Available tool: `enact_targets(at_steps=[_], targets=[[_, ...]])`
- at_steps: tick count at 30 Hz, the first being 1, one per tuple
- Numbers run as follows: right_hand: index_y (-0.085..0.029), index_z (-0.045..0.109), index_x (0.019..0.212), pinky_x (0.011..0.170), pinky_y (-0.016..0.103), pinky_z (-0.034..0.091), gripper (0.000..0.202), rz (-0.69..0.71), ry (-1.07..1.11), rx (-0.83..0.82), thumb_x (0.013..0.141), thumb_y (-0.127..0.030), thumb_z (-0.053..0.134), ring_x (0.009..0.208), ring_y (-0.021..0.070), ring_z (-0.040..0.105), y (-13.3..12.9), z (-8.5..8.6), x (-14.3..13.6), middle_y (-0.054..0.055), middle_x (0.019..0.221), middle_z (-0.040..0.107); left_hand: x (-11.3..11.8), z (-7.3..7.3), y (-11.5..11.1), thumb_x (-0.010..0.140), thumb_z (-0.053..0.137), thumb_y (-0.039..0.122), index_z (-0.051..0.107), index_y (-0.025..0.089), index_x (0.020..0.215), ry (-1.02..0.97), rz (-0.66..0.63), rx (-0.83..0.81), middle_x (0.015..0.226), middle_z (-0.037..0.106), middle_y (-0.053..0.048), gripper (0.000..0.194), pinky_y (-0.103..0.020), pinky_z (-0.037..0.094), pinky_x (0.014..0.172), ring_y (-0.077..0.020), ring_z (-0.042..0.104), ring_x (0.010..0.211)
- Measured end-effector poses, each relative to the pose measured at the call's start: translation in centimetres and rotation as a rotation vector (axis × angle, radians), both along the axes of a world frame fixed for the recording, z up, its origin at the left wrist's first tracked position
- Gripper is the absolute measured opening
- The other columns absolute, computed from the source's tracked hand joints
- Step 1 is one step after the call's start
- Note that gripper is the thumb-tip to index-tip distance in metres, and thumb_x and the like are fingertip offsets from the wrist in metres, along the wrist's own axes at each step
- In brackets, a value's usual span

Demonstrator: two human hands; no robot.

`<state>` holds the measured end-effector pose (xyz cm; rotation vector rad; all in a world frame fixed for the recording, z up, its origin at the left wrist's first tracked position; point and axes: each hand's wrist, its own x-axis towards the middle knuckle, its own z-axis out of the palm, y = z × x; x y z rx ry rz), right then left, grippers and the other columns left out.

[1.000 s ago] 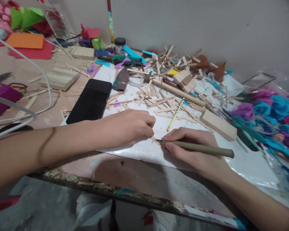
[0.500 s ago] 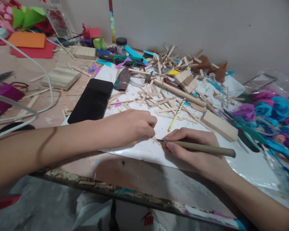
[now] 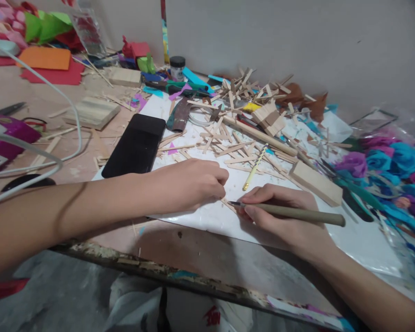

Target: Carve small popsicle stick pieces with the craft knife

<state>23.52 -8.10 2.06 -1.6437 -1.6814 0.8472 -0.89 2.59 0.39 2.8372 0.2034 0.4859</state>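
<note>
My right hand is closed around a craft knife with a long olive-grey handle. Its short dark blade points left and meets a thin wooden stick. The far end of that stick goes under the curled fingers of my left hand, which pinches it down on a white sheet. How the left fingertips grip it is hidden by the knuckles. A yellow patterned pencil lies just beyond my hands. Close to my left forearm rests a black phone.
Loose wooden sticks are heaped behind my hands. A wooden block and green-handled pliers lie to the right, beside blue and purple paper flowers. White cable loops at the left. The table's worn edge runs in front.
The whole view has shifted slightly, so things sit a little further right. Both hands keep the same hold, with the knife blade still at the stick.
</note>
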Motion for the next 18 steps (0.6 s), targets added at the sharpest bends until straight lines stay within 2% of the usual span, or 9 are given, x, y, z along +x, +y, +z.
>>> enact_targets(at_steps=[9, 15, 18], targets=[[-0.027, 0.085, 0.076, 0.059, 0.030, 0.059, 0.003, 0.006, 0.024, -0.012, 0.079, -0.027, 0.086, 0.069, 0.0234, 0.079, -0.11, -0.16, 0.22, 0.005, 0.083, 0.088, -0.09, 0.06, 0.00, 0.098, 0.067, -0.002, 0.078, 0.017, 0.089, 0.029, 0.001, -0.016, 0.097, 0.072, -0.005, 0.024, -0.033, 0.044, 0.073, -0.0200, 0.064, 0.088], [-0.027, 0.076, 0.069, 0.051, 0.029, 0.057, 0.015, -0.104, 0.147, 0.069, 0.077, -0.033, 0.087, 0.056, 0.0192, 0.072, 0.42, -0.15, 0.16, 0.004, 0.072, 0.082, -0.17, 0.16, -0.05, 0.097, 0.067, -0.001, 0.079, 0.017, 0.092, 0.050, 0.022, -0.041, 0.098, 0.073, -0.006, 0.022, -0.035, 0.044, 0.075, -0.0224, 0.064, 0.091], [-0.028, 0.075, 0.070, 0.050, 0.029, 0.057, 0.017, -0.151, 0.166, 0.097, 0.078, -0.035, 0.088, 0.055, 0.0192, 0.071, 0.12, -0.07, -0.02, 0.003, 0.068, 0.080, -0.26, 0.28, -0.41, 0.103, 0.065, 0.007, 0.078, 0.015, 0.098, 0.024, 0.077, -0.075, 0.092, 0.072, -0.007, 0.017, -0.036, 0.044, 0.076, -0.0239, 0.066, 0.089]])
